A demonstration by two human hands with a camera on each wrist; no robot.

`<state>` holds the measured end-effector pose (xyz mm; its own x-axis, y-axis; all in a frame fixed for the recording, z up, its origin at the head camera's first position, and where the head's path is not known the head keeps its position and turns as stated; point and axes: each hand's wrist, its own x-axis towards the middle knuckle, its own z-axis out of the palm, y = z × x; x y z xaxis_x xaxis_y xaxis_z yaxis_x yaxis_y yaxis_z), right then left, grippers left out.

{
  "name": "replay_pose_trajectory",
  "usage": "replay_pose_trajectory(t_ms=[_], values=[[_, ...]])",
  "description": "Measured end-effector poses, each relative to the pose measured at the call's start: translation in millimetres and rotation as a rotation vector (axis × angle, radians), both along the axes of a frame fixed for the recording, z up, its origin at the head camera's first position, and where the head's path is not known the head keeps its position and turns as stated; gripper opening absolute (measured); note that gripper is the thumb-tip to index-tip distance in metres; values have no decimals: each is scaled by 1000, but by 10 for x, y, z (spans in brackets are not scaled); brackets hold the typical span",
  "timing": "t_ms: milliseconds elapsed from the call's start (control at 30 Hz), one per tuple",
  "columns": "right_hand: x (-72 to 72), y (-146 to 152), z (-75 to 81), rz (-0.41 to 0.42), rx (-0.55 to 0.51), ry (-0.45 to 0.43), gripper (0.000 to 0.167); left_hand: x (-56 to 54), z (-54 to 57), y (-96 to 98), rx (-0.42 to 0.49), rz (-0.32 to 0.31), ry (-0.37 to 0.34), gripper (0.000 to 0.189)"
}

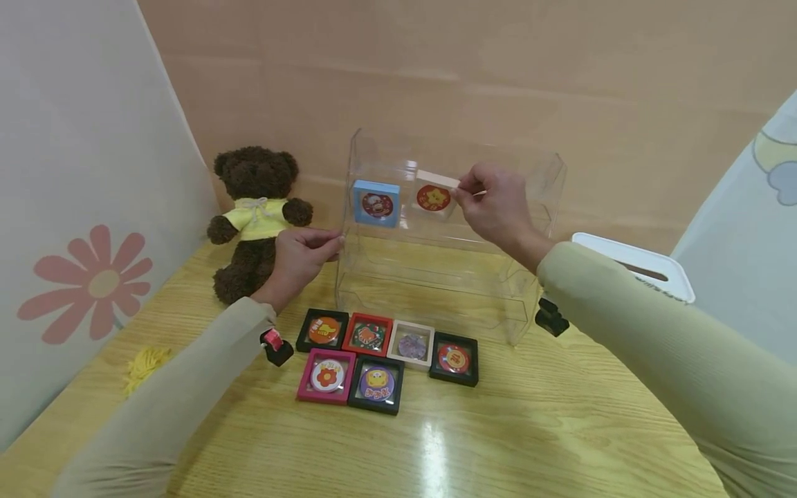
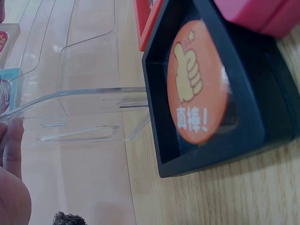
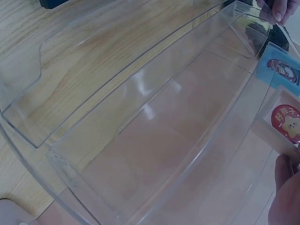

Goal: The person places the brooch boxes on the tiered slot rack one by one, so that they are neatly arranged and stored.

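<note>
My right hand (image 1: 498, 204) pinches the right edge of a cream square frame (image 1: 434, 196) with a red star badge inside. That frame is at the top tier of a clear acrylic display rack (image 1: 429, 277), tilted slightly. To its left on the same tier stands a light blue frame (image 1: 376, 204) with a dark red round badge. My left hand (image 1: 299, 259) pinches the front edge of the rack's left side panel between thumb and fingers. Close below the left hand, a black frame (image 2: 255, 131) with an orange thumbs-up badge lies on the table.
In front of the rack lie several more badge frames: red (image 1: 368, 335), cream (image 1: 411, 344), black (image 1: 454, 359), pink (image 1: 326, 375) and another black one (image 1: 376, 384). A brown teddy bear (image 1: 258, 221) sits left of the rack, a white tissue box (image 1: 635, 266) right. Yellow yarn (image 1: 146, 366) lies at left.
</note>
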<state>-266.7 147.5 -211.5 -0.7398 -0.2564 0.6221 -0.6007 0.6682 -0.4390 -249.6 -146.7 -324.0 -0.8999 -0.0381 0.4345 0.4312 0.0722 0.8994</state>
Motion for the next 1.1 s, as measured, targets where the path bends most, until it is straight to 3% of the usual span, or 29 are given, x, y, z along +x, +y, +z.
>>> replay_pose_trajectory(t_ms=[300, 700, 1000, 1100], values=[[-34, -53, -25, 23, 34, 17, 11, -8, 2, 28, -7, 0, 6, 22], [-16, -109, -35, 2, 116, -103, 10, 16, 1, 32, -19, 12, 19, 22], [-5, -120, -40, 8, 128, -124, 10, 50, 36, 30, -21, -2, -5, 21], [-11, -110, -43, 5, 127, -137, 11, 21, 1, 25, -18, -3, 1, 22]])
